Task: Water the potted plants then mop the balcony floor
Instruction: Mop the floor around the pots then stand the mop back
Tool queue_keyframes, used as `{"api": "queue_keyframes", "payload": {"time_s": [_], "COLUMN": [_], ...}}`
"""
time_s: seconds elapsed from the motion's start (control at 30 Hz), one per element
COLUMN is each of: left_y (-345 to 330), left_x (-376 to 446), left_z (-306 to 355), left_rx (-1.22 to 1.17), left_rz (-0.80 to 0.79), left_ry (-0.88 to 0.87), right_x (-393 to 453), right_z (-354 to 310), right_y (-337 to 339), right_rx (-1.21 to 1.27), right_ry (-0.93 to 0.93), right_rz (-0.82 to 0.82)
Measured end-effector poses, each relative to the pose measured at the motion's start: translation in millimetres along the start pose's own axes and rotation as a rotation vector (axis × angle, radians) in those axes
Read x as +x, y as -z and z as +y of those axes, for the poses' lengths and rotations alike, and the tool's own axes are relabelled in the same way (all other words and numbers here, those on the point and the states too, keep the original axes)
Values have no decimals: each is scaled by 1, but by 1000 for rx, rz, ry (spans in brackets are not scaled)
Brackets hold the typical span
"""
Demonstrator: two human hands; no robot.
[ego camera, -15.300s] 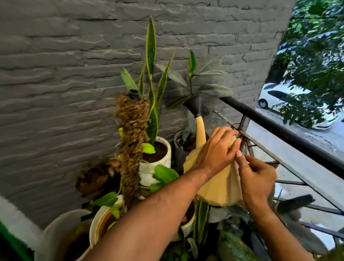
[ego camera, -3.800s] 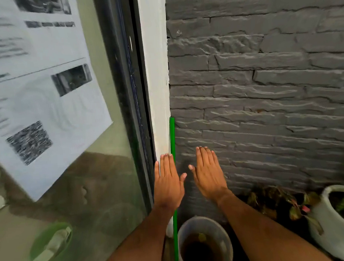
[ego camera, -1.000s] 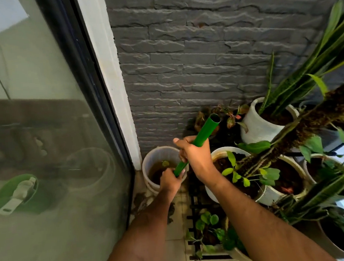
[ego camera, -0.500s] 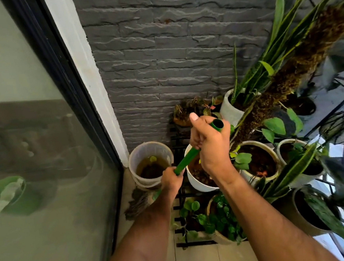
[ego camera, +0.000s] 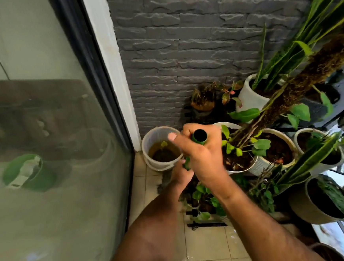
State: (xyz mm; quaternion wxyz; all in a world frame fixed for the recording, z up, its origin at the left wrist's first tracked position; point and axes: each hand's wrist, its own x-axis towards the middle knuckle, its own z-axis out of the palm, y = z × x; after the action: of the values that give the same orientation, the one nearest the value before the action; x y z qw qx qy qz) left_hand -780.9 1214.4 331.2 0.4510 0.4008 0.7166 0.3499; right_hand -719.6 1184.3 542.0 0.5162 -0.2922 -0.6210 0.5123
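Both hands hold a green mop handle [ego camera: 198,136], seen almost end-on with its open top facing the camera. My right hand [ego camera: 201,152] grips it near the top. Lower down, my left hand [ego camera: 180,174] grips the shaft. The dark mop head [ego camera: 165,181] lies on the tiled balcony floor [ego camera: 207,245] below the hands, mostly hidden by them. Potted plants crowd the right side: a white pot [ego camera: 248,97] with long striped leaves, and another white pot [ego camera: 231,164] with a mossy pole leaning out.
A pale bucket [ego camera: 161,149] of murky water stands in the corner by the grey stone wall [ego camera: 201,45]. A glass sliding door [ego camera: 44,140] fills the left. A dark pot [ego camera: 314,203] and a black metal plant rack [ego camera: 205,223] sit close by, low right.
The mop handle has swung upright toward me, from leaning right to nearly end-on. The right hand moved nearer the camera; the view tilted down toward the tiles.
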Motion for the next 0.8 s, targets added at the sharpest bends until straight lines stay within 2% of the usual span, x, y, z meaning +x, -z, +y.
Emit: {"api": "queue_keyframes", "payload": {"time_s": [0.07, 0.17, 0.3, 0.53, 0.8], "left_y": [23, 52, 90, 151, 152], "left_x": [-2, -5, -9, -13, -31], "left_z": [-15, -31, -47, -68, -64], "left_rx": [29, 126, 182, 313, 310], "left_rz": [14, 21, 44, 65, 92], "left_ry": [-20, -34, 7, 52, 56], "right_x": [-8, -17, -22, -19, -20], "right_z": [2, 5, 11, 20, 12], "right_y": [-23, -48, -77, -120, -114], "right_rx": [-19, 19, 64, 159, 139], "right_ry": [31, -1, -42, -85, -99], "right_rz": [-29, 29, 86, 91, 78]}}
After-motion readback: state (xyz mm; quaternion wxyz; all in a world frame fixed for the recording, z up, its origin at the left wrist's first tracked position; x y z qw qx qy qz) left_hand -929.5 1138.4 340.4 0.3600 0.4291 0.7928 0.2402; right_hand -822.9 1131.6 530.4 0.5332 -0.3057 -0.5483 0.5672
